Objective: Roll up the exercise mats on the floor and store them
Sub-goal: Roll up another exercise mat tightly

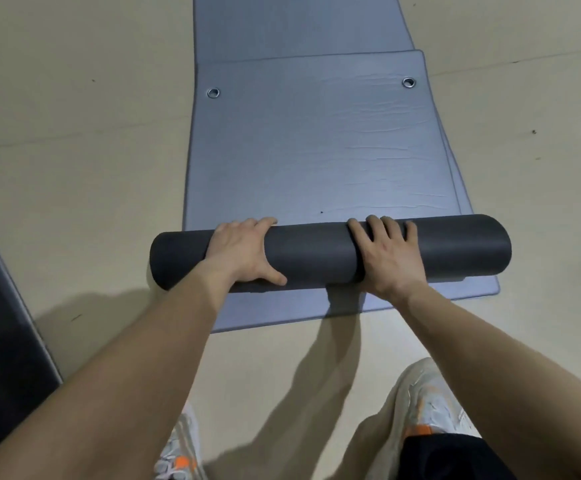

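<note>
- Centrally in the frame, a dark grey rolled-up portion of a foam exercise mat (316, 252) lies crosswise, its unrolled blue-grey remainder (316, 143) stretching toward the top of the frame.
- The left hand (244, 252) presses on the roll left of its middle, fingers curled over the far side and thumb on the near side, wrapped around the roll.
- The right hand (387, 256) lies on the roll right of its middle, fingers spread over the top, palm down against it rather than closed.
- Two metal eyelets (213, 92) sit near the far end of the top mat.
- Another blue-grey mat (420, 297) lies underneath, its edge showing below the roll and at right.
- On the beige floor (74, 133), a dark flat mat (2, 323) shows at the left edge.
- White-and-orange sneakers (431, 403) appear at the bottom.
</note>
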`<state>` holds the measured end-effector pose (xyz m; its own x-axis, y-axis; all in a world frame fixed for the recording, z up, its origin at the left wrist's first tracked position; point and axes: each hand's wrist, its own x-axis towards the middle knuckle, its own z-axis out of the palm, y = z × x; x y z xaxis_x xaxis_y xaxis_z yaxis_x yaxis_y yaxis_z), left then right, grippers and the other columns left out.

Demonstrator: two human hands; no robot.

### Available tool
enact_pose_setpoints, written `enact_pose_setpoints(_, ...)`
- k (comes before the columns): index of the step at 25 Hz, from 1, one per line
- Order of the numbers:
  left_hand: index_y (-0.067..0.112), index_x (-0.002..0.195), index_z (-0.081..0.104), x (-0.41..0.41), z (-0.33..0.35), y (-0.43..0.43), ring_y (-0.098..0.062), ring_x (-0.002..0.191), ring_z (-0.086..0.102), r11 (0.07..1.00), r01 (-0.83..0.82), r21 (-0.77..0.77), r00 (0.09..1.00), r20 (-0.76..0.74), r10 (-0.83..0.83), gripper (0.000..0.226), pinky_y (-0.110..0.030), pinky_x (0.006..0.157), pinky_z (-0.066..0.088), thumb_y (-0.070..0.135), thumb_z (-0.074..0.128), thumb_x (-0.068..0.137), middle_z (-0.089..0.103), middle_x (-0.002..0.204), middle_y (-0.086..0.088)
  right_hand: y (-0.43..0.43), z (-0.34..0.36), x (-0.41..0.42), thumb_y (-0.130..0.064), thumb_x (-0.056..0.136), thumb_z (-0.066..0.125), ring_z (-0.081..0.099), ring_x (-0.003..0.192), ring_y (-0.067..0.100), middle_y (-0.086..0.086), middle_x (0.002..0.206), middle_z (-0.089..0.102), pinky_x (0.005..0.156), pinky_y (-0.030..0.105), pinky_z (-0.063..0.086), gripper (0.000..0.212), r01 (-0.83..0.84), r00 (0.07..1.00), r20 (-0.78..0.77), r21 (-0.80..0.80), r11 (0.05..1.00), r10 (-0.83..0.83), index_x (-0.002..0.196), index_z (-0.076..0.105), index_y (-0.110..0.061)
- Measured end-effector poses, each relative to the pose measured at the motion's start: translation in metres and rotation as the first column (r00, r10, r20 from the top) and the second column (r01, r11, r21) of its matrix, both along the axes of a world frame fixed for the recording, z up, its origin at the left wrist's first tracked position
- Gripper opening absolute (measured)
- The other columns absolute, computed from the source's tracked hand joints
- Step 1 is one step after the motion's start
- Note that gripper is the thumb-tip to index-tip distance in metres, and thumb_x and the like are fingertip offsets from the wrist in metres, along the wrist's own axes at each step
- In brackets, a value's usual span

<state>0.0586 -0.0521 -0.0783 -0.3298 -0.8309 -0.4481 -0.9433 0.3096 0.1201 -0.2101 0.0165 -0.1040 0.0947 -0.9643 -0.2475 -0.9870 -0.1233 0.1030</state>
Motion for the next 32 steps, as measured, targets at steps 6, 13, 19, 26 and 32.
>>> enact_pose_setpoints(6,0.036,0.145,0.035,0.008,0.008,0.033,-0.025,0.12,0.054,0.997,0.056,-0.062,0.998,-0.018,-0.057,0.112,-0.043,0.107,0.039,0.081,0.076,0.05,0.054,0.136,0.003,-0.004,0.03,0.01,-0.066,0.058,0.079,0.056,0.108,0.03,0.002,0.121,0.053,0.096,0.048,0.046,0.1,-0.035,0.998,-0.034,0.225,0.974,0.044,0.14,0.031,-0.035)
enact_pose_setpoints(13,0.037,0.156,0.026,0.013,0.032,0.097,-0.026,0.141,0.039,0.982,0.012,0.188,1.0,-0.02,-0.009,0.107,-0.043,0.116,0.031,0.067,0.079,0.068,0.038,0.158,0.003,0.051,0.047,0.015,-0.06,0.055,0.084,0.062,0.106,0.024,-0.004,0.116,0.059,0.078,0.036,0.047,0.099,-0.053,0.998,0.047,0.429,0.902,0.036,0.141,0.039,-0.041)
enact_pose_setpoints(19,0.024,0.162,0.009,0.007,0.022,0.108,-0.03,0.152,0.016,0.983,0.125,0.136,0.992,-0.018,-0.124,0.108,-0.049,0.123,0.016,0.052,0.076,0.082,0.017,0.168,-0.003,0.066,0.048,0.026,-0.061,0.064,0.082,0.021,0.154,0.034,0.012,0.164,0.025,0.123,0.061,0.013,0.124,0.129,0.985,0.063,0.375,0.918,-0.164,0.16,0.011,-0.031)
enact_pose_setpoints(26,0.025,0.161,0.009,0.006,0.008,0.095,-0.032,0.154,0.011,0.996,0.064,-0.066,0.997,0.044,-0.061,0.096,-0.051,0.123,0.006,0.067,0.057,0.088,0.011,0.169,-0.005,0.037,0.026,0.016,-0.077,0.051,0.081,0.007,0.155,0.035,0.013,0.165,0.016,0.122,0.064,0.009,0.143,0.132,0.982,0.105,0.208,0.969,-0.156,0.16,-0.001,-0.032)
enact_pose_setpoints(32,0.029,0.153,0.015,-0.009,-0.008,0.019,-0.033,0.136,0.04,0.995,0.09,-0.051,0.99,0.11,-0.084,0.13,-0.051,0.114,0.03,0.075,0.079,0.05,0.038,0.153,-0.003,-0.009,0.024,-0.006,-0.081,0.049,0.079,0.029,0.146,0.035,0.01,0.156,0.031,0.118,0.062,0.02,0.136,-0.095,0.995,0.044,0.185,0.978,0.088,0.156,0.015,-0.029)
